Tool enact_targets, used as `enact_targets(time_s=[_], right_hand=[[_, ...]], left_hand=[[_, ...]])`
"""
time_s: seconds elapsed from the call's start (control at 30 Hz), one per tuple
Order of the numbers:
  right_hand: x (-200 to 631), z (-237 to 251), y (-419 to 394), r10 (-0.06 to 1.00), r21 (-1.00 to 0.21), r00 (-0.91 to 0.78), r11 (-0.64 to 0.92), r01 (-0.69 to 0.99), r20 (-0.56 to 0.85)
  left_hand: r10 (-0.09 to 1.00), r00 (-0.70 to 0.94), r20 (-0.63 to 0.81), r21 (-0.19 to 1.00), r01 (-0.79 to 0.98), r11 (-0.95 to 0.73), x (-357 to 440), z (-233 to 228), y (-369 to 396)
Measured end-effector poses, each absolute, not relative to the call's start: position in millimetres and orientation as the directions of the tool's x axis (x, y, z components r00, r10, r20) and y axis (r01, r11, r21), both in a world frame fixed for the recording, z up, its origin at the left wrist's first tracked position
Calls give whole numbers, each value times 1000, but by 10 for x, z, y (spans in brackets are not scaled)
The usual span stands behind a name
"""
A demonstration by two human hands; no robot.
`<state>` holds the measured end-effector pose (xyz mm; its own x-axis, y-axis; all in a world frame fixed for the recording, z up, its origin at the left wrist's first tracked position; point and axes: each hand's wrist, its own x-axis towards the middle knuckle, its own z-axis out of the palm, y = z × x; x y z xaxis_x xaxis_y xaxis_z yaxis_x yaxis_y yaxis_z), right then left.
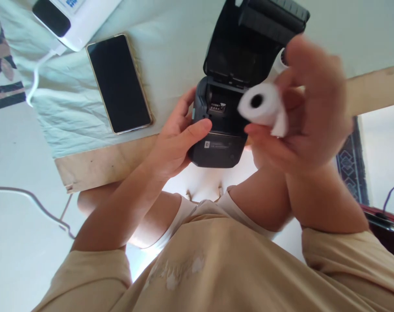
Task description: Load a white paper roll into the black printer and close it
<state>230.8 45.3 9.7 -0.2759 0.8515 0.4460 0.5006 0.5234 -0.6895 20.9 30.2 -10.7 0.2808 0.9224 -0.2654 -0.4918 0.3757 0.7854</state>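
Note:
A small black printer (220,147) with its lid (249,39) swung open sits at the near edge of the table. My left hand (175,138) grips its left side, thumb across the front corner. My right hand (309,108) is raised just to the right of the printer and holds a small white paper roll (262,106) between thumb and fingers, the hollow core facing me and a loose end hanging down. The roll hovers above the right side of the open paper bay (218,108).
A dark-screened phone (118,82) lies face up on the pale cloth (170,52) left of the printer. A white device (73,17) with a white cable (37,73) sits at the far left corner. The wooden table edge (102,164) runs below the cloth. My legs are under the table.

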Motion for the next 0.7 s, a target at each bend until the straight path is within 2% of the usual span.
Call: enact_targets(time_s=[0.07, 0.13, 0.27, 0.47, 0.6, 0.7], right_hand=[[2219, 105, 464, 720, -543, -371, 689, 480, 586], [2169, 112, 496, 657, -461, -386, 741, 489, 647], [2146, 99, 551, 710, -484, -333, 681, 550, 620], [2159, 47, 546, 773, -557, -354, 628, 544, 526], [2150, 39, 536, 777, -597, -307, 622, 506, 549], [2156, 57, 516, 756, -573, -274, 637, 515, 595]], left_hand=[[920, 276, -277, 794, -474, 381, 212, -104, 304], [919, 265, -291, 799, -461, 386, 214, -98, 307], [918, 266, -295, 794, -466, 391, 216, -75, 304], [924, 249, -288, 815, -442, 374, 212, -53, 282], [924, 297, -242, 809, -465, 361, 208, -85, 285], [926, 320, -201, 792, -503, 346, 208, -106, 290]])
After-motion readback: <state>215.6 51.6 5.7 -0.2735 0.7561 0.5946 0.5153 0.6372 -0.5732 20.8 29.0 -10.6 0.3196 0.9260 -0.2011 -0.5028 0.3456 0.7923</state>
